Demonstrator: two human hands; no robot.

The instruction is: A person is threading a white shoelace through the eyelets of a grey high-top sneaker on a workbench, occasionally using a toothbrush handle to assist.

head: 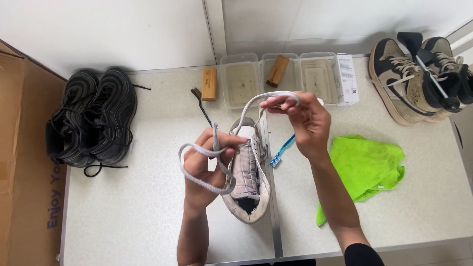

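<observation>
Count: 1 white sneaker (pixel 249 172), 1 grey shoelace (pixel 236 128), 2 black sneakers (pixel 91 118), 2 tan/black high-tops (pixel 419 79), 3 clear plastic tubs (pixel 278 74), 2 wooden brushes (pixel 209 83), 1 blue toothbrush (pixel 282 151), 1 green cloth (pixel 367 167). Left hand (pixel 204 170): fingers curled, pinched on looped flat woven lace. Right hand (pixel 305 120): fingertips pinched together on the lace's other end, held above the tubs' near edge. White sneaker lies directly under and between both hands, scuffed, on a speckled table (pixel 148 207). Cloth just right of the right wrist.

Grey shoe (pixel 246 170) partly behind hands
</observation>
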